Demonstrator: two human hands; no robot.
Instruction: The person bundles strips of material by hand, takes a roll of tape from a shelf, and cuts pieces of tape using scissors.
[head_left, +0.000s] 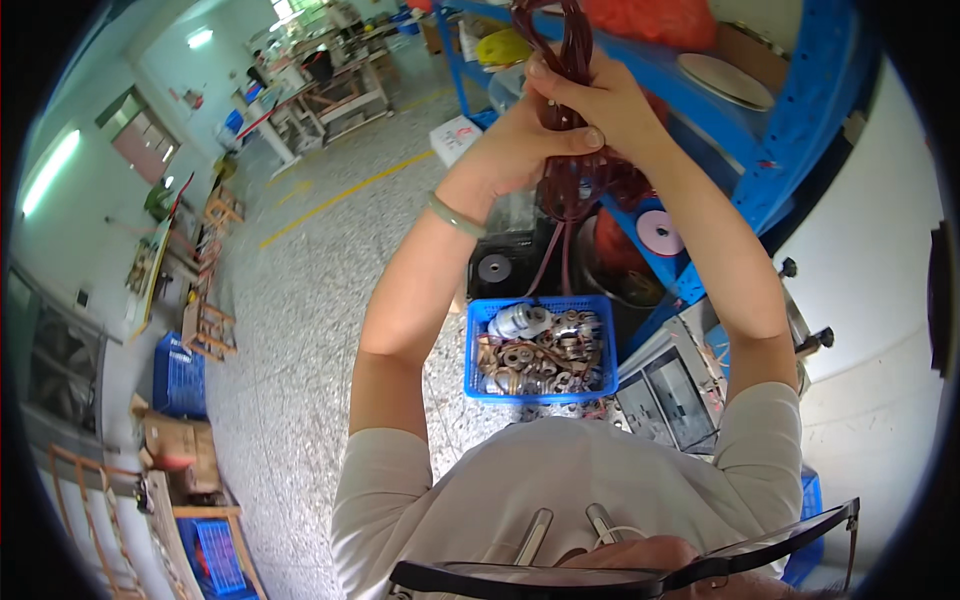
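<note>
Both my arms reach forward and up, and the hands meet on a looped bundle of glossy dark red strips. My left hand, with a pale bangle on its wrist, is closed round the bundle. Just above it my right hand grips the same bundle, its thumb lying across the front. Loops of the strips rise above the hands, and loose ends hang below toward a blue basket. In that basket lie many small metal rings and rolls. The palms and some fingers are hidden by the bundle.
A blue metal shelf stands at the right, carrying red and yellow bags and a round plate. A pink disc-like spool is beside it. A grey machine stands right of the basket. Workbenches are far off.
</note>
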